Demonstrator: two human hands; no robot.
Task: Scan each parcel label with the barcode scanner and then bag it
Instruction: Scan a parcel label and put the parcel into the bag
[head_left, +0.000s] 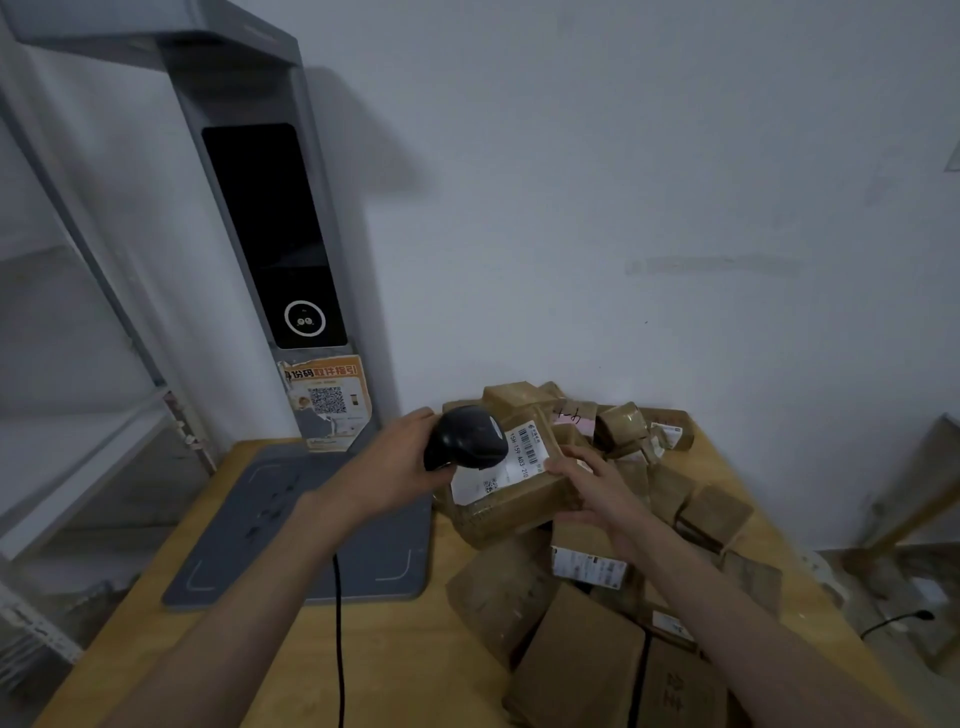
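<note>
My left hand grips a black barcode scanner whose head points at the white label of a brown cardboard parcel. My right hand holds that parcel by its right edge, lifted a little above the pile and tilted toward me. The scanner's black cable hangs down over the table under my left forearm.
A heap of several taped brown parcels covers the right half of the wooden table. A grey scanning pad with an upright dark-screened stand fills the left. Metal shelving stands at far left, a white wall behind.
</note>
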